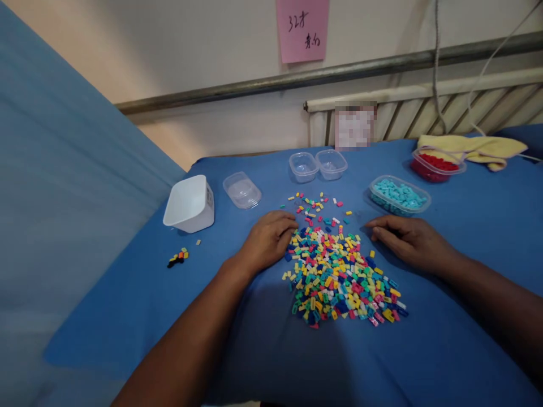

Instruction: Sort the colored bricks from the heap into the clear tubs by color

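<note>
A heap of small multicoloured plastic pieces (335, 277), like tiny bricks, lies on the blue cloth between my hands. My left hand (269, 240) rests at the heap's upper left edge, its fingers loosely bent with the tips by the pieces; I see nothing held in it. On the other side, my right hand (407, 240) lies on the cloth a little apart from the heap. Its fingers stretch toward the left and hold nothing visible. Several loose pieces (320, 219) are scattered beyond the heap.
Near my right hand stands a clear tub of turquoise pieces (399, 195), with a tub of red pieces (435, 165) and a yellow cloth (479, 148) behind. Two clear tubs (303, 168), a clear lid (242, 191), a white bin (190, 204) and a few stray pieces (178, 258) lie leftward.
</note>
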{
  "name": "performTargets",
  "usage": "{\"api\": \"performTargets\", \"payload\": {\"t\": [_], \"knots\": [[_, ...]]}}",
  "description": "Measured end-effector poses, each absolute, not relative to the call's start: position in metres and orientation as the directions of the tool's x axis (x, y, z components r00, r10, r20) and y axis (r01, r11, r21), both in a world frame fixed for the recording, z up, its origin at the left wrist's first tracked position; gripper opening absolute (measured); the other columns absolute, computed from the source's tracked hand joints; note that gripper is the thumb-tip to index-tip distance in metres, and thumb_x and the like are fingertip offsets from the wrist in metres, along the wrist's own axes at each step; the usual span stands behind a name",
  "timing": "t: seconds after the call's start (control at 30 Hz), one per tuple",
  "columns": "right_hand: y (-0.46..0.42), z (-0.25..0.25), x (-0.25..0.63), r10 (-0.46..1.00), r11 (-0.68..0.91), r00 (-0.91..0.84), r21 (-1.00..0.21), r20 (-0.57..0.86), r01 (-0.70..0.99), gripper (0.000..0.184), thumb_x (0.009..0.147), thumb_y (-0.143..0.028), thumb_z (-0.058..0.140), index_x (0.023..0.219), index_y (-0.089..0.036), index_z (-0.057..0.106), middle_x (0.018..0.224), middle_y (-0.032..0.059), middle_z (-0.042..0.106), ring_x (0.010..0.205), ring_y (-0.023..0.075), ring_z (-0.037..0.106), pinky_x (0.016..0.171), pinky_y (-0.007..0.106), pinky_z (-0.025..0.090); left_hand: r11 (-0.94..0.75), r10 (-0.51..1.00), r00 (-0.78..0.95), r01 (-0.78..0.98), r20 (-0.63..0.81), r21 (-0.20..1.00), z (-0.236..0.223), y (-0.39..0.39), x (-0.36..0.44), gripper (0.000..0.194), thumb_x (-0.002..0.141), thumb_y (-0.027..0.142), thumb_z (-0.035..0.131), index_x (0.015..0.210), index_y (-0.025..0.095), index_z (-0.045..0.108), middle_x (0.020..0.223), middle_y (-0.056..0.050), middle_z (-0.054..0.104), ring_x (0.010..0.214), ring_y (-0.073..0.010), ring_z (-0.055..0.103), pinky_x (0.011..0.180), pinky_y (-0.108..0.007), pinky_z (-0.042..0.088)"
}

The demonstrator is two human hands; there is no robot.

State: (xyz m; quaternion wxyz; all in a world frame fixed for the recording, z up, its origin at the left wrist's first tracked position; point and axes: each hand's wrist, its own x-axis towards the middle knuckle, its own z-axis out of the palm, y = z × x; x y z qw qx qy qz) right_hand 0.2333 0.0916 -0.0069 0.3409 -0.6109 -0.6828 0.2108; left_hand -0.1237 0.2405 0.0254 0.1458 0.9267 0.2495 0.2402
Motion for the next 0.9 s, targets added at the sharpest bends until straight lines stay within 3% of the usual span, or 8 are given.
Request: {"api": "performTargets", "payload": {"t": [0.13,0.3,0.9], "knots": [[0.090,-0.004,0.231,0.976,0.155,-0.005,-0.680,0.217,0.716,0.033,0.109,-0.044,0.059,0.121,-0.023,0.081,0.090,0.0046,0.083,0.068,0.0207,0.072,0.062,0.034,0.057,-0.811,0.557,0.725,0.369,0.406,0.454,0.028,0.234,-0.119,0.022,0.110,0.026,0.058,0.115,0.021,0.079,0.125,-0.010,0.080,0.123,-0.0249,0.074,0.112,-0.049,0.060],[0.088,0.002,0.229,0.969,0.169,0.000,-0.658,0.249,0.734,0.033,0.108,-0.043,0.058,0.119,-0.023,0.081,0.092,0.0051,0.084,0.071,0.0212,0.075,0.067,0.034,0.060,-0.790,0.602,0.691,0.445,0.400,0.421,0.023,0.239,-0.119,0.024,0.108,0.023,0.057,0.118,0.021,0.078,0.128,-0.011,0.079,0.125,-0.0265,0.072,0.114,-0.050,0.058],[0.082,0.008,0.230,0.965,0.174,-0.010,-0.612,0.262,0.771,0.034,0.108,-0.043,0.058,0.122,-0.022,0.081,0.095,0.0060,0.085,0.074,0.0227,0.076,0.072,0.035,0.060,-0.809,0.572,0.755,0.457,0.319,0.369,0.021,0.240,-0.116,0.030,0.110,0.033,0.058,0.126,0.018,0.078,0.138,-0.015,0.074,0.132,-0.0309,0.069,0.118,-0.054,0.055]]}}
